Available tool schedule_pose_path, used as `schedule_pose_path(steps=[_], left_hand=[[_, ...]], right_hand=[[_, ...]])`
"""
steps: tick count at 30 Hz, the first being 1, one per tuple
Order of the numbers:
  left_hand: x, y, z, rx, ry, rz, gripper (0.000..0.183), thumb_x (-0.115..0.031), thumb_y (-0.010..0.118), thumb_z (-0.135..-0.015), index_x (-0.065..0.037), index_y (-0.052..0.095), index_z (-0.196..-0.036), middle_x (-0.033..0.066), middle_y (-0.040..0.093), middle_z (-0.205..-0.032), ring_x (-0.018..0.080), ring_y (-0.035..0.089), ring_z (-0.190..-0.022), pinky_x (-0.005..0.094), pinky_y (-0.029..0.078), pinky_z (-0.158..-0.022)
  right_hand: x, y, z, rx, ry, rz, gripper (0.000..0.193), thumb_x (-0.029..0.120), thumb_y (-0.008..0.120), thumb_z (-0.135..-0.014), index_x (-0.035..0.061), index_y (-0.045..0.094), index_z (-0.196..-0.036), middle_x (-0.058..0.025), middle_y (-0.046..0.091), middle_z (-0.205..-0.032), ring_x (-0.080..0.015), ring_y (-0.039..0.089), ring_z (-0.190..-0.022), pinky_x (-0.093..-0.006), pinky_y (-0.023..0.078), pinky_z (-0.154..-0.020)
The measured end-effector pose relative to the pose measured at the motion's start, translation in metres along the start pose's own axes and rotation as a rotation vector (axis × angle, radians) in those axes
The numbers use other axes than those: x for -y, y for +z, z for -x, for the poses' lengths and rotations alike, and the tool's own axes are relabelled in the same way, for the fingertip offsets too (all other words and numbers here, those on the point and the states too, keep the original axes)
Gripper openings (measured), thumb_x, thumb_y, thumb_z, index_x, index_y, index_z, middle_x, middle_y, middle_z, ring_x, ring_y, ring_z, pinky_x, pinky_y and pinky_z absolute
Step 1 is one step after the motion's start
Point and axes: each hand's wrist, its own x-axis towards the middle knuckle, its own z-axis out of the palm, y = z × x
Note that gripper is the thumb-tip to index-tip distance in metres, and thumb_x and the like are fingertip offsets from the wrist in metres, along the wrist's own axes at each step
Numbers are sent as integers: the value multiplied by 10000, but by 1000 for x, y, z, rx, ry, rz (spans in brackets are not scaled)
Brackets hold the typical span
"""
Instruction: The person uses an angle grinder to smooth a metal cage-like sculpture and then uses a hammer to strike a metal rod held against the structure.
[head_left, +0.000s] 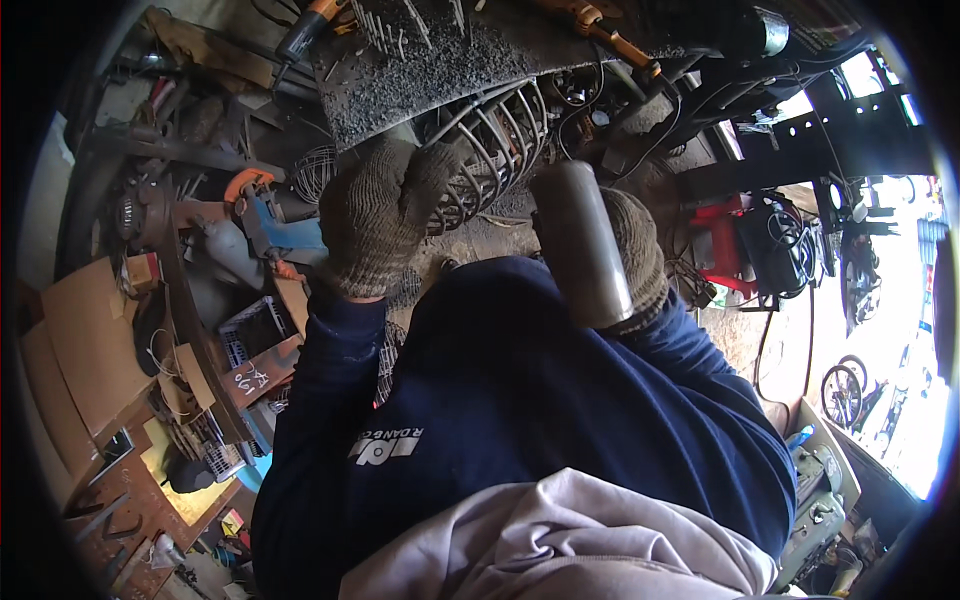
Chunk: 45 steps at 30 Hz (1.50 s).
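Note:
My left hand (372, 220), in a brown knitted work glove, is closed at the near end of a coil of bent metal rod (505, 145). The coil's curved bars run from the glove toward the far right, along the edge of the metal-topped workbench. A thick, smooth grey metal cylinder (585, 240) stands tilted in front of my right hand (638, 245), which is gloved too. That hand is closed on the cylinder from its right side; most of its fingers are hidden behind it.
On the workbench (385, 108) lie dark metal grit, upright thin rods and an orange-and-black power tool (312, 28). A blue clamp-like tool (280, 225) stands at left, near cardboard (85, 340). A red stool (718, 245) and cables are at right.

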Motion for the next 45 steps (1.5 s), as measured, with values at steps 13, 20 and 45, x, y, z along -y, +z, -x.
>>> schedule_pose_path(steps=[13,20,45], left_hand=[[25,-3,15,-142,-231,464,203,-205,751,-885,-20,715,-960,84,699,-858,175,662,-752,326,508,-664],[4,-13,10,-71,-290,543,192,-197,756,-887,-13,717,-921,55,699,-814,156,656,-744,302,500,-667],[-30,37,-42,-193,-368,791,407,-306,623,-968,-14,608,-1250,130,667,-1115,241,663,-1003,420,562,-845]], right_hand=[[-62,32,-4,-454,330,-476,388,237,768,-869,29,615,-1160,-98,698,-934,-187,691,-831,-327,556,-721],[-55,14,4,-366,459,-895,472,371,691,-954,42,596,-1278,-43,618,-730,-125,588,-585,-273,487,-531],[-115,-41,-12,-548,-182,-362,457,200,673,-951,22,568,-1359,-92,683,-1145,-185,659,-997,-320,543,-858]])
